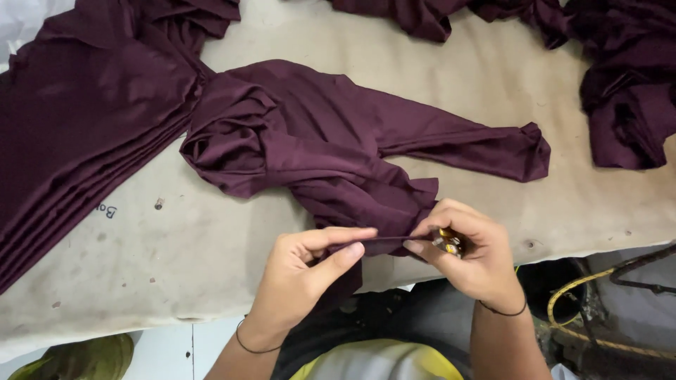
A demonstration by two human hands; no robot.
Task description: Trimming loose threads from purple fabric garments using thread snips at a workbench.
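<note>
Left hand (pixel 303 271) pinches garment (pixel 331 155) hem | right hand (pixel 468 250) clippers (pixel 448 243)

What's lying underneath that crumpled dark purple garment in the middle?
The crumpled garment lies on a worn beige table. Whatever sits beneath its folds is covered. Its near edge is pinched between the left hand and right hand.

The crumpled dark maroon cloth garment (pixel 317 151) looks smooth with a faint sheen, lying on the beige desk (pixel 176 239), whose matt paper-like covering is stained and rough.
</note>
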